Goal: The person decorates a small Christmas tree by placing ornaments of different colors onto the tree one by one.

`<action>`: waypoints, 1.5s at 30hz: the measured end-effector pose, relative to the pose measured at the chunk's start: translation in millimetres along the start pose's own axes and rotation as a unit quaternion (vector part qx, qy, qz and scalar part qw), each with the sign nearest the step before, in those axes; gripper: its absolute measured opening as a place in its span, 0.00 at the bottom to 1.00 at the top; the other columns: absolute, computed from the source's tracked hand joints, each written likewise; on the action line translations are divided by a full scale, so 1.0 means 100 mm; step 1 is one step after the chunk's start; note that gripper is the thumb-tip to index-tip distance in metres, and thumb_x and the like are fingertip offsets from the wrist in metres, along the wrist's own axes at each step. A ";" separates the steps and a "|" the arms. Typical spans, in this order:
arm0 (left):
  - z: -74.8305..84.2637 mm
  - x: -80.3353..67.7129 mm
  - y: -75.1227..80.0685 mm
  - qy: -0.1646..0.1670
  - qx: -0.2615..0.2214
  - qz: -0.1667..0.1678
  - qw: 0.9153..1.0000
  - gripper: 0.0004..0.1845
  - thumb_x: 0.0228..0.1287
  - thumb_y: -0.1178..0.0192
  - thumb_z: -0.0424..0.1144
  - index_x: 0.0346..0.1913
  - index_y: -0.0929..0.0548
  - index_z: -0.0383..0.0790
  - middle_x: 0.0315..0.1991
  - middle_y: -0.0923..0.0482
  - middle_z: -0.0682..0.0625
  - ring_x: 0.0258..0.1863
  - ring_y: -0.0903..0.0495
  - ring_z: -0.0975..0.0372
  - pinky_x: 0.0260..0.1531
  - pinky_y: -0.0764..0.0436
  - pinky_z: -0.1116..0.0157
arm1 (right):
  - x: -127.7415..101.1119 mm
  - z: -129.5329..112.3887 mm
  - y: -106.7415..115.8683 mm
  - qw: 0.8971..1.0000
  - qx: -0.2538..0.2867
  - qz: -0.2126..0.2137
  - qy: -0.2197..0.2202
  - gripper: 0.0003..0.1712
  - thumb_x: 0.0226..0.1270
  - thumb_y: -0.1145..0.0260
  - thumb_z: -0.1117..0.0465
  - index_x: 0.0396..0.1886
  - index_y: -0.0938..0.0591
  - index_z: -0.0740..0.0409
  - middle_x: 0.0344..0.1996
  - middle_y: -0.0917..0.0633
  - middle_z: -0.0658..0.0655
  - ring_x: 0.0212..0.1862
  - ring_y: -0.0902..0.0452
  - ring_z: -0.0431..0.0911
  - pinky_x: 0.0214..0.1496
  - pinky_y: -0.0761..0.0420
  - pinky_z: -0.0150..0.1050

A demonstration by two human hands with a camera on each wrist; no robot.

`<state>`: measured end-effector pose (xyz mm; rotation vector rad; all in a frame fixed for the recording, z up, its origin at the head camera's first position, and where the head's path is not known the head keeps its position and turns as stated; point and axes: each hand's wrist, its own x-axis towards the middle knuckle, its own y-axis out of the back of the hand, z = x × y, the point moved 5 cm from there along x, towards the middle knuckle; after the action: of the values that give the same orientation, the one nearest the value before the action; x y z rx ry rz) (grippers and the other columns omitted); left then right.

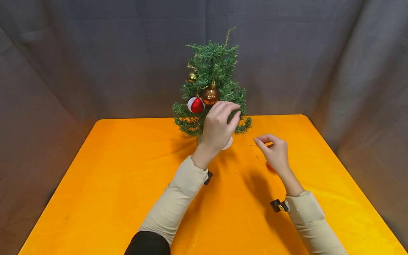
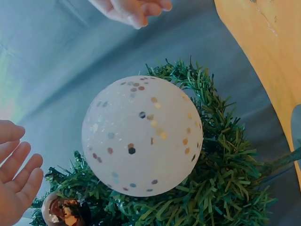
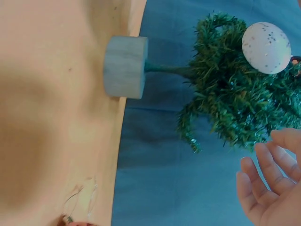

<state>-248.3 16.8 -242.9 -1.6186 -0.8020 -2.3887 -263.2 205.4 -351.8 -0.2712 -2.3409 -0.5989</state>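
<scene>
Both hands hover empty around a decorated artificial Christmas tree (image 1: 216,71).

The left hand (image 1: 218,124), fingers loosely curved with thumb apart, is nearest the white sequined ball (image 2: 143,136), which rests against the front branches, presumably hung by a loop hidden from view. The right hand (image 3: 280,188) is also relaxed, fingers gently bent, above a red ornament (image 1: 270,167) lying on the table (image 1: 95,198), its cord loose. The round base (image 3: 124,66) likely keeps the tree upright, leaving its boughs to bear the copper ball (image 1: 210,95), red-and-white ball (image 1: 196,105) and small gold ball (image 1: 192,77).
</scene>
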 end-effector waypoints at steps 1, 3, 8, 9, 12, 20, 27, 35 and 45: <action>0.00 0.00 -0.01 0.002 -0.001 -0.005 1.000 0.07 0.56 0.41 0.29 0.37 0.18 0.31 0.36 0.20 0.45 0.39 0.24 0.57 0.46 0.31 0.74 | -0.01 0.02 0.01 1.000 -0.001 -0.002 -0.007 0.11 0.55 0.33 0.57 0.25 0.16 0.62 0.22 0.18 0.55 0.21 0.26 0.41 0.21 0.29 0.26; -0.01 0.01 -0.04 0.008 -0.005 -0.015 1.000 0.07 0.55 0.41 0.29 0.37 0.18 0.31 0.37 0.20 0.44 0.40 0.24 0.57 0.46 0.31 0.74 | -0.03 0.05 0.04 1.000 -0.010 -0.002 -0.020 0.09 0.54 0.32 0.59 0.25 0.16 0.62 0.22 0.18 0.56 0.20 0.27 0.39 0.20 0.30 0.24; -0.03 0.00 -0.13 0.027 -0.012 -0.043 0.999 0.09 0.56 0.41 0.29 0.40 0.19 0.31 0.39 0.21 0.44 0.42 0.24 0.57 0.47 0.31 0.74 | -0.05 0.06 0.11 0.997 -0.055 -0.003 -0.046 0.06 0.53 0.33 0.65 0.25 0.17 0.66 0.21 0.18 0.60 0.19 0.29 0.35 0.19 0.31 0.22; -0.04 -0.01 -0.15 0.031 -0.012 -0.049 0.998 0.09 0.56 0.41 0.30 0.41 0.19 0.31 0.40 0.21 0.44 0.42 0.24 0.57 0.47 0.31 0.74 | -0.06 0.07 0.12 0.997 -0.057 -0.002 -0.046 0.06 0.53 0.33 0.65 0.25 0.17 0.66 0.21 0.18 0.60 0.19 0.29 0.35 0.19 0.31 0.22; -0.06 -0.01 -0.20 0.044 -0.006 -0.066 0.997 0.11 0.56 0.41 0.30 0.42 0.19 0.31 0.41 0.21 0.44 0.43 0.24 0.57 0.47 0.31 0.73 | -0.09 0.19 0.15 0.999 -0.032 0.001 -0.040 0.09 0.54 0.32 0.61 0.24 0.17 0.63 0.20 0.19 0.56 0.20 0.29 0.38 0.19 0.32 0.23; -0.08 0.03 -0.32 0.077 0.023 -0.136 0.987 0.15 0.58 0.42 0.32 0.49 0.22 0.32 0.48 0.25 0.43 0.50 0.27 0.57 0.51 0.32 0.71 | -0.17 0.70 0.18 0.998 0.001 0.003 -0.059 0.09 0.52 0.31 0.56 0.24 0.16 0.57 0.20 0.19 0.53 0.19 0.28 0.41 0.16 0.32 0.27; -0.14 0.06 -0.42 0.104 0.078 -0.201 0.971 0.17 0.60 0.44 0.30 0.53 0.25 0.32 0.54 0.29 0.42 0.55 0.31 0.55 0.55 0.35 0.68 | -0.14 0.28 0.23 0.996 -0.057 -0.023 -0.066 0.12 0.57 0.35 0.59 0.25 0.18 0.66 0.20 0.19 0.59 0.19 0.28 0.36 0.22 0.28 0.23; -0.18 0.10 -0.46 0.112 0.108 -0.208 0.966 0.18 0.59 0.46 0.27 0.53 0.26 0.30 0.54 0.29 0.40 0.54 0.30 0.55 0.52 0.32 0.68 | -0.14 0.24 0.25 0.991 -0.086 -0.039 -0.092 0.10 0.58 0.36 0.62 0.26 0.18 0.67 0.21 0.19 0.60 0.21 0.28 0.33 0.24 0.28 0.21; -0.24 0.10 -0.55 0.172 0.077 -0.223 0.956 0.20 0.60 0.46 0.28 0.57 0.30 0.30 0.55 0.31 0.40 0.53 0.29 0.54 0.48 0.29 0.70 | -0.25 1.32 0.25 0.995 -0.017 -0.026 -0.096 0.07 0.55 0.33 0.56 0.27 0.15 0.54 0.21 0.17 0.52 0.23 0.23 0.43 0.16 0.28 0.33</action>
<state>-294.9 53.1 -259.5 -0.9973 -1.3490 -2.7021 -312.7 291.2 -446.3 -0.2959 -2.5315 -0.6638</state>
